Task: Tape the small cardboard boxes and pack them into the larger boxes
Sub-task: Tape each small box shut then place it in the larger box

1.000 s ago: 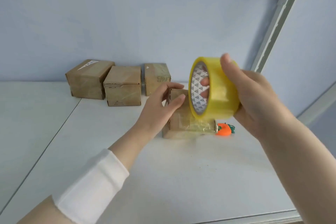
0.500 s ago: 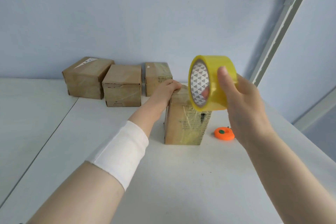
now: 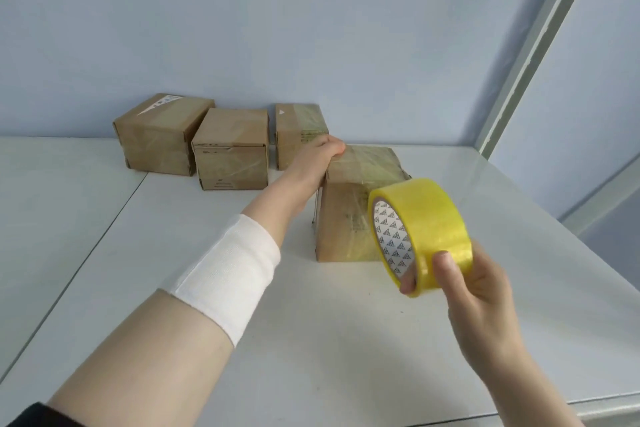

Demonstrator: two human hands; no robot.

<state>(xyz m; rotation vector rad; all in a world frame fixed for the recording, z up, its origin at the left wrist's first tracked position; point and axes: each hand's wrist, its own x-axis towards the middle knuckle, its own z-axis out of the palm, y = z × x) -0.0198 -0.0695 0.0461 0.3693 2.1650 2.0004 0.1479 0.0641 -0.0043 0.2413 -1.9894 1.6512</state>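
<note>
A small cardboard box (image 3: 346,225) stands upright in the middle of the white table, its sides glossy with clear tape. My left hand (image 3: 320,156) grips its top left back corner, fingers curled over the edge. In front of the box's right side, my right hand (image 3: 474,284) holds a yellow tape roll (image 3: 426,222) by its lower rim, thumb outside and a finger inside the core. No strip of tape is visible between roll and box.
Three more small cardboard boxes stand along the back wall: one at the left (image 3: 161,133), one in the middle (image 3: 231,149), one just behind my left hand (image 3: 299,128). The table's front edge (image 3: 519,406) is close. A metal shelf post (image 3: 530,45) rises at right.
The box went from lying flat to standing on end, my left hand moving onto its top corner. My right hand lowered the tape roll toward me, and the view now hides the orange object.
</note>
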